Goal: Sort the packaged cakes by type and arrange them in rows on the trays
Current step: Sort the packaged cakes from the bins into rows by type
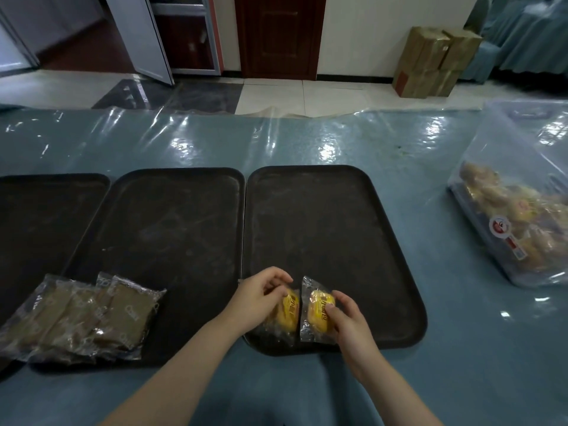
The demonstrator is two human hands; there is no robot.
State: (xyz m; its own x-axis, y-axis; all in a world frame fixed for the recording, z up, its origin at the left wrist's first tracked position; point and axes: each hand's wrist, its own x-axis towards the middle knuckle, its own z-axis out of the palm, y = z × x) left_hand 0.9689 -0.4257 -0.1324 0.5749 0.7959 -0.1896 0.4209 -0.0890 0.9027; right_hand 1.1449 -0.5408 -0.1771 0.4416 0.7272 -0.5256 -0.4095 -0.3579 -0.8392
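Blue plastic-covered table point(307, 142): three dark trays. Right tray point(332, 210), near edge: two yellow cakes side by side; left hand point(258, 299) grips left cake point(289, 312), right hand point(347, 318) grips right cake point(318, 312). Middle tray point(172, 216): brown cakes point(92, 318).

Dark trays point(332, 216): three in view, the leftmost cut by the frame edge. Yellow packaged cakes point(318, 309): two, on the right tray. Brown packaged cakes point(123, 312): about four, overlapping, exact count unclear. Clear bin point(519, 192): one, contents uncountable. Hands point(347, 318): two. Cardboard boxes point(430, 59): one stack.
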